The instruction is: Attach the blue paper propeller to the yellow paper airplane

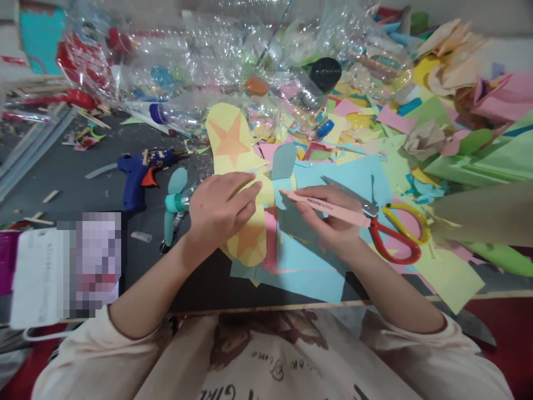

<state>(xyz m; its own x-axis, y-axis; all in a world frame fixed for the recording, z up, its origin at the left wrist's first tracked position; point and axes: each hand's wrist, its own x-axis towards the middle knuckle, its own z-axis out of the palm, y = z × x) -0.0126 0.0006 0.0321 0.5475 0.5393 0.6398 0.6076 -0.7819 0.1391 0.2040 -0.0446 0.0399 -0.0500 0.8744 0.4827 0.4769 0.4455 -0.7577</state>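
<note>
A toy plane lies on the table, with yellow paper wings (231, 139) bearing orange stars, a light blue paper tail (284, 162) and a teal propeller (172, 203) on the left end of its clear plastic body. My left hand (225, 203) is closed over the middle of the plane and hides most of the body. In my right hand (328, 216) is a pink marker (328, 206), its tip at the blue tail piece. Beside that hand lie scissors (393, 233) with red and yellow handles, partly hidden behind it. Light blue paper sheets (312, 272) lie beneath.
At the left lie a blue glue gun (135, 180), a white box-like object (37, 278) and a blurred purple item (99, 255). Clear plastic bottles (187, 66) pile up along the back. Paper scraps (353, 116) and crumpled paper (453, 55) fill the right side.
</note>
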